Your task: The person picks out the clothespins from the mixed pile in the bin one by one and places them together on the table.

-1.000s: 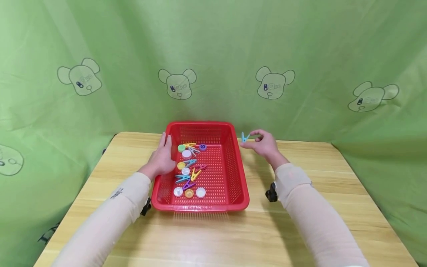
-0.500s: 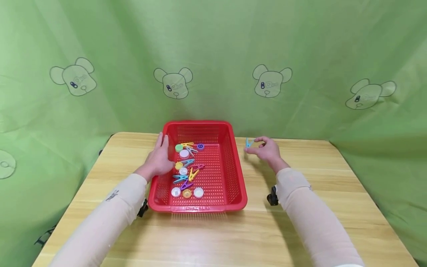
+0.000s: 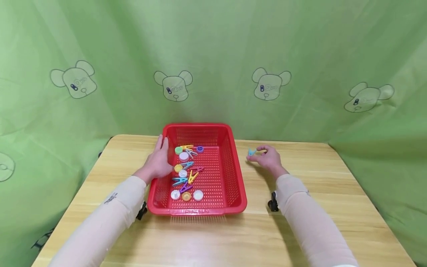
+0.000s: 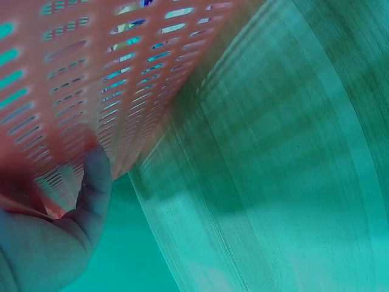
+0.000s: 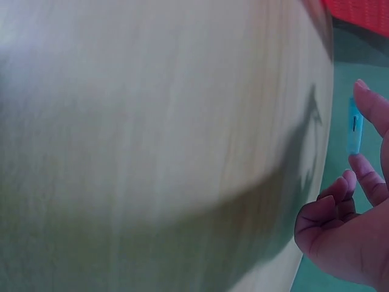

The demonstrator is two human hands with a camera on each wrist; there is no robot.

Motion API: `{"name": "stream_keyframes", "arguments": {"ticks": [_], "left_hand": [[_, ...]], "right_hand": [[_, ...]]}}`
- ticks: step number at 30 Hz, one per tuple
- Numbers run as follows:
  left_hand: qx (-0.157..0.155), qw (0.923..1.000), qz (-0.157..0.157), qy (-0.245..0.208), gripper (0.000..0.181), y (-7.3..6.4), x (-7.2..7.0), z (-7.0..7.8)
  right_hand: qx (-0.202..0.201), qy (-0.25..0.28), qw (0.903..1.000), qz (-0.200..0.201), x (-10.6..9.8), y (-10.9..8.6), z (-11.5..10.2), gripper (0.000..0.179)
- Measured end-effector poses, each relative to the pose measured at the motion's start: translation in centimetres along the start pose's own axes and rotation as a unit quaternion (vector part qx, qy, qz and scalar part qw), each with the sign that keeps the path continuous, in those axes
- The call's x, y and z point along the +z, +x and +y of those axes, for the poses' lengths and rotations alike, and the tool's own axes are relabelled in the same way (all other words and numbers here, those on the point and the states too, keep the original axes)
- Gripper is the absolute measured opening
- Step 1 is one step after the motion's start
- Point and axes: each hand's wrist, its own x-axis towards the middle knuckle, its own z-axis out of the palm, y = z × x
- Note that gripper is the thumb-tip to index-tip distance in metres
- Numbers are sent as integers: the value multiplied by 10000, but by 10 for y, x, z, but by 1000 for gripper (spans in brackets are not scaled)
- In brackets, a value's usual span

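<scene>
- Head view, hands: the left hand (image 3: 158,161), left of centre, straddles the left rim of the red basket (image 3: 197,211), thumb side inward, apparently gripping it; the right hand (image 3: 268,157), right of centre, pinches a blue clip (image 3: 251,152) between thumb and finger.
- In the same view, the blue clip has come lower and farther right of the basket than a second ago, when it was beside the rim; this suggests a lowering toward the wooden table (image 3: 217,244), outside the basket. Caps (image 3: 198,195) and other clips (image 3: 192,177) lie along the basket's left half, as before. The blue clip looks foreshortened; whether it touches the table is unclear.
- Left wrist view: a finger lies against the basket's slotted outer wall, lower left; the rest of that hand is cut off. Coloured pieces behind the slots, at the top, cannot be told apart.
- Right wrist view: the blue clip is edge-on at the right, between two fingertips, its prongs not distinguishable. The frame's right edge crops the hand; only a corner of the basket shows, upper right.
</scene>
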Motion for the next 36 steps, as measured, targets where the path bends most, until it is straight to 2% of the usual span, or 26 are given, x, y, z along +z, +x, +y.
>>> {"name": "stream_keyframes", "arguments": {"ticks": [12,22,31,36], "left_hand": [[152,9999,16,37,114,4,3,7],[249,9995,21,180,116,6,3,3],[181,9998,50,100,109,2,-2,0],[86,9999,58,-9,101,2,-2,-2]], "right_hand": [[-17,-421,9990,147,-3,0,15,65],[0,-578,9975,412,6,5,22,67],[156,-1114,9913,681,19,8,16,70],[259,-1226,9899,668,20,7,15,73]]}}
